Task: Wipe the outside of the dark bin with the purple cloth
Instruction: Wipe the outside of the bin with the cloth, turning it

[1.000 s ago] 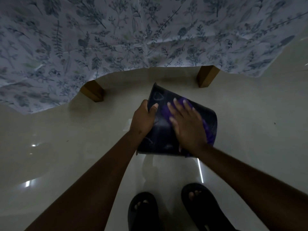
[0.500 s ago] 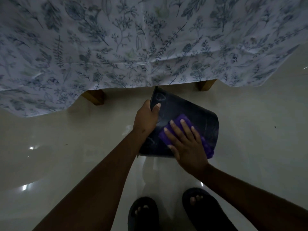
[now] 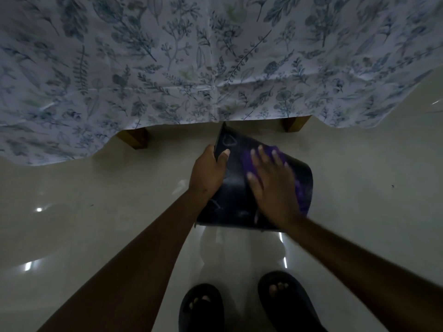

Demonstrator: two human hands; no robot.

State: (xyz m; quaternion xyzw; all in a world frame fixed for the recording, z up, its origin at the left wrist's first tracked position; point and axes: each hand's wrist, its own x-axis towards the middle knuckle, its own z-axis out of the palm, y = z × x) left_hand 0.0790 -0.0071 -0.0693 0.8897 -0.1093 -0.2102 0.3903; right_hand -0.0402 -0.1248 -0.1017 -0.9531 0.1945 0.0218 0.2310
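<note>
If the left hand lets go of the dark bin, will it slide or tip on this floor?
Probably it would slide: the dark bin looks like light plastic, and the floor is glossy. It may also rock, since it seems tilted while the right hand pushes the purple cloth on it.

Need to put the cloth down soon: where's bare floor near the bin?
Glossy pale floor left of the dark plastic bin is bare, and right of it too. It is crowded behind, at the wooden legs under the floral cloth, and in front by the black sandals.
</note>
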